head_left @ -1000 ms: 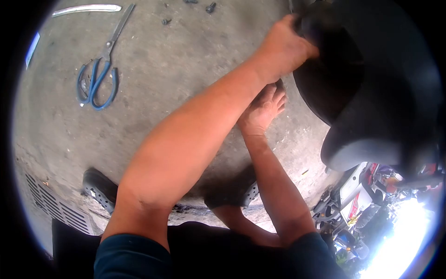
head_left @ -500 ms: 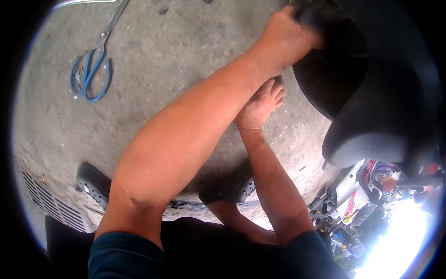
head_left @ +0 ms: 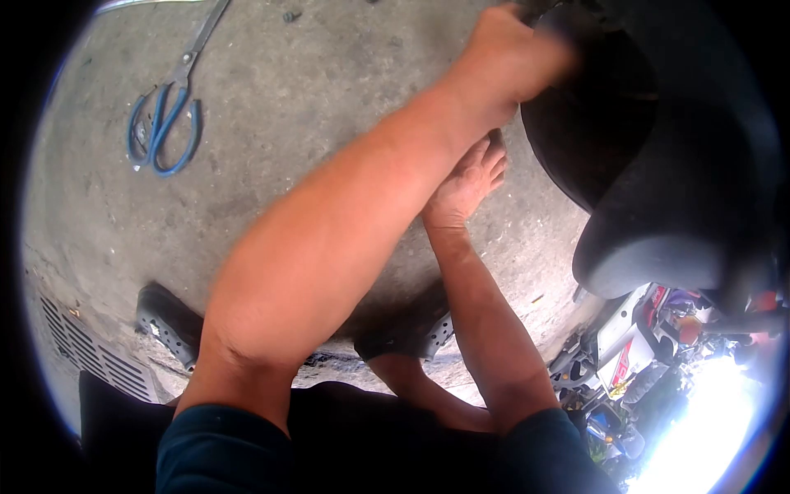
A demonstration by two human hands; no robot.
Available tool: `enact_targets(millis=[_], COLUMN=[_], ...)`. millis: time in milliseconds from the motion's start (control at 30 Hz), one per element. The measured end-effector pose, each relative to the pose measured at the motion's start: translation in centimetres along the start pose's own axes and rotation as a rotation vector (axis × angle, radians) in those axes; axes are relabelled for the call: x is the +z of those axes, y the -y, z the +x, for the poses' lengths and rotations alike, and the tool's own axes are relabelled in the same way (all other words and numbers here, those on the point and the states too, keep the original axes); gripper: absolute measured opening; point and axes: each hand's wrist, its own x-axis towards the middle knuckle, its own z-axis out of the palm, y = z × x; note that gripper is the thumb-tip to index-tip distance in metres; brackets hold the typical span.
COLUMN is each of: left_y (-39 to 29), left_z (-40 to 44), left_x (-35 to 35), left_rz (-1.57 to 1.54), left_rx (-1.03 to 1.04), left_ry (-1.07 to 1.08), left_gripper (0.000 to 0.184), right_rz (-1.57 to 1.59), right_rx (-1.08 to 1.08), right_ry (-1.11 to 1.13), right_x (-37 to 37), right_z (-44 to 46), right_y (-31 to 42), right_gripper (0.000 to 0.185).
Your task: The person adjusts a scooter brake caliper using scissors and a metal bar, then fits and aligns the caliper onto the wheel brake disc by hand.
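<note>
My left hand [head_left: 522, 58] reaches to the upper right, its fingers curled closed at a large black curved part [head_left: 658, 263]. Its fingertips are blurred against the dark, and what they grip cannot be made out. Below it, partly covered by my left forearm, is my right hand [head_left: 467, 185], with its fingers slightly bent and apart. A small dark thing shows beside its uppermost finger, too hidden to name. Scissors with blue handles [head_left: 169, 123] lie on the concrete floor [head_left: 304, 107] at the left.
A small bolt [head_left: 290, 16] lies near the top edge. My dark clogs [head_left: 169, 323] stand below, beside a slotted floor grate [head_left: 95, 350]. White and red motorcycle parts [head_left: 621, 350] are at the lower right, near bright light. A pale strip crosses the top left corner.
The view has shifted, so the scissors and bolts sit higher and further left. My left hand has moved slightly up and right along the black part. My right hand has hardly moved.
</note>
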Motion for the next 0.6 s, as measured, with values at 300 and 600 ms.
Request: enact_targets(millis=[300, 600], left_y=[2.0, 1.3], left_z=[0.7, 0.9], left_x=[0.9, 0.6], left_rz=[0.199, 0.115], left_rx=[0.167, 0.031], left_ry=[-0.14, -0.026], left_gripper=[0.038, 0.038], right_rz=[0.0, -0.03], right_rx=[0.045, 0.038], right_ry=[0.049, 0.069], right_x=[0.1, 0.1], right_z=[-0.1, -0.1], right_y=[-0.1, -0.2], right_gripper=[0.058, 0.06])
